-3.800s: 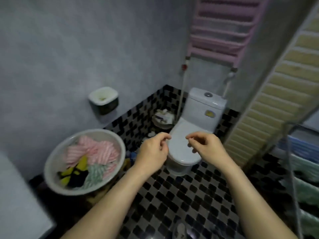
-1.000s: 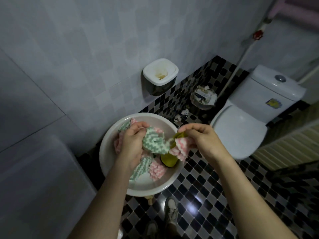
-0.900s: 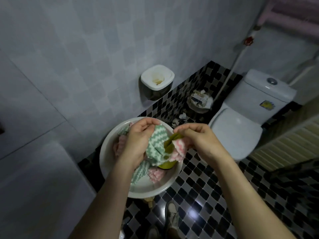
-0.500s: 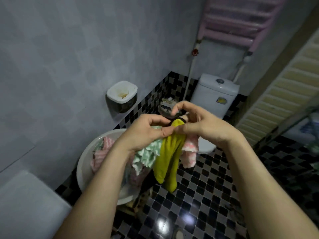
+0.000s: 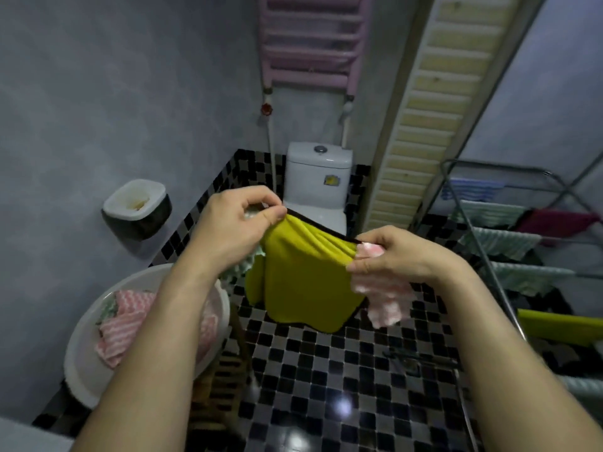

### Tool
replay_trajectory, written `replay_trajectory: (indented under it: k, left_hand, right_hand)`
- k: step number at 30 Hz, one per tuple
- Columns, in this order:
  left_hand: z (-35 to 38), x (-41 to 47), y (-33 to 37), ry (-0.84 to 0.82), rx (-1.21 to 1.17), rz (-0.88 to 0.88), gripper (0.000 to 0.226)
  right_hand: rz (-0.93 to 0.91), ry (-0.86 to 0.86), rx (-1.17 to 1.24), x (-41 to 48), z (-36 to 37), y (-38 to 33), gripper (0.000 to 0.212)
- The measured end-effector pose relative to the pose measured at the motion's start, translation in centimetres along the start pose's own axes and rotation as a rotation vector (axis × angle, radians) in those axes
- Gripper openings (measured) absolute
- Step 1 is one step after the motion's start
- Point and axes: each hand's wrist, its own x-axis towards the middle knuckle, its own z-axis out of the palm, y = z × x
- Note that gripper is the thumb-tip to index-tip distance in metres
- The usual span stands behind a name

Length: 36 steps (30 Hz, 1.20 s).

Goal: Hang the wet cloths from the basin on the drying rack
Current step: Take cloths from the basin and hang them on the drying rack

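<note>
Corners of the yellow cloth (image 5: 306, 282) sit pinched in your left hand (image 5: 228, 233) and right hand (image 5: 394, 256) (the right also grips a pink cloth (image 5: 385, 301)).

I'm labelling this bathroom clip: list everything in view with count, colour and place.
yellow cloth with black trim: one, yellow, stretched between both hands
pink-and-white striped cloth: one, pink, hanging from right hand
green-and-white wavy cloth: one, green, below left hand
round white plastic basin: one, white, lower left, holds pink striped cloths
grey metal drying rack: one, grey, right, carries several hung cloths
white ceramic toilet: one, white, back corner
pink wall radiator: one, pink, above toilet
wall-mounted bin: one, white over black, left wall
left hand: one, pinches yellow cloth's top edge
right hand: one, pinches yellow and pink cloths
</note>
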Motion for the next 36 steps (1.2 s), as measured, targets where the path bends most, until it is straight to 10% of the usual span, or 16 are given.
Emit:
replay_trajectory:
  k: [10,13,17,22,29,36]
  left_hand:
    - [4.9,-5.4,4.7,-0.036,0.384,-0.141,0.008]
    - [6.9,-7.3,6.7,-0.167,0.442,-0.162,0.016]
    - [11.5,-9.8,12.5,-0.312,-0.175,-0.012,0.028]
    - [14.2,-10.8,15.8,-0.615,-0.365,0.072,0.029]
    - [17.1,-11.3,18.5,-0.462,-0.300,0.347,0.007]
    - [17.0,-12.5,19.5,-0.567,-0.306,0.455,0.014]
  right_hand:
    - [0.015,0.558,0.415,-11.0,1.0,3.6,0.020]
    - [-0.023,0.527,0.530,-14.4,1.4,3.2,0.019]
    - [-0.059,0.474,0.456,-16.6,1.7,2.6,0.018]
    - [-0.032,0.605,0.475,-20.3,0.7,3.8,0.020]
    - [0.104,0.719,0.479,-26.4,2.2,6.5,0.031]
    - [0.262,0.403,0.586,-29.1,6.5,8.0,0.068]
